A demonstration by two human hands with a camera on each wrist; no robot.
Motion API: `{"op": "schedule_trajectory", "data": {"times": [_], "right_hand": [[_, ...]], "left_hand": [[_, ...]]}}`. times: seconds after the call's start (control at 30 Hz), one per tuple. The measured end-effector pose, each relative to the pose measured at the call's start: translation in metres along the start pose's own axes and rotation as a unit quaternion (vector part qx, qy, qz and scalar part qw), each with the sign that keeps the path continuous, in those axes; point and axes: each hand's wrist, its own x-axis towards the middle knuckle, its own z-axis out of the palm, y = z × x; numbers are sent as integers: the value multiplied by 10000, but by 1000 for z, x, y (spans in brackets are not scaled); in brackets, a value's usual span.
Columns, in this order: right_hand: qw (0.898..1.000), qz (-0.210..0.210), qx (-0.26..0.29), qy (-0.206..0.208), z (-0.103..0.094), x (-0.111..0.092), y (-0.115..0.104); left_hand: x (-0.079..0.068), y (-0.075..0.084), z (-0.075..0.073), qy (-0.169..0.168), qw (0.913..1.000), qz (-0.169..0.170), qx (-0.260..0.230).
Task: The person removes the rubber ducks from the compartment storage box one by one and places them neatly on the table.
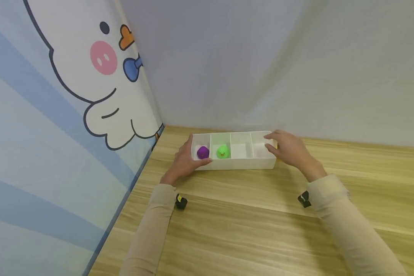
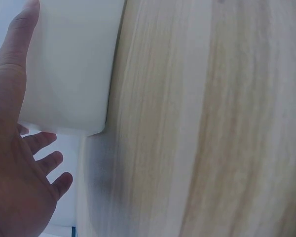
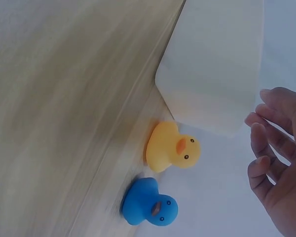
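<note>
A long white box [image 1: 234, 164] with several compartments in a row lies at the back of the table. A purple rubber duck [image 1: 203, 152] sits in its leftmost compartment, a green rubber duck [image 1: 223, 151] in the one beside it. My left hand [image 1: 186, 161] holds the box's left end, thumb along the front wall and fingers around the end. My right hand [image 1: 289, 149] hovers at the right end, fingers loosely bent over the rim. In the right wrist view those fingers surround nothing, and a yellow rubber duck [image 3: 168, 148] and a blue rubber duck [image 3: 147, 203] stand beyond the box's end.
The wooden table [image 1: 238, 226] meets a pale hanging cloth [image 1: 262, 69] right behind the box. On the left side, a cloth with a cartoon print [image 1: 100, 115] borders the table. Small black devices [image 1: 181, 202] show at both sleeves.
</note>
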Motion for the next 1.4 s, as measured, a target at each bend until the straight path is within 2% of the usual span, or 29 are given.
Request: {"op": "schedule_trajectory", "data": {"times": [0.4, 1.0, 1.4], "right_hand": [[9997, -248, 19, 26, 10, 9, -14], [9996, -229, 69, -139, 16, 20, -35], [9992, -383, 122, -83, 24, 28, -48]], "left_hand": [[-1, 2, 0, 35, 10000, 8, -36], [-2, 3, -3, 16, 10000, 8, -61], [-1, 2, -3, 18, 10000, -5, -51]]}}
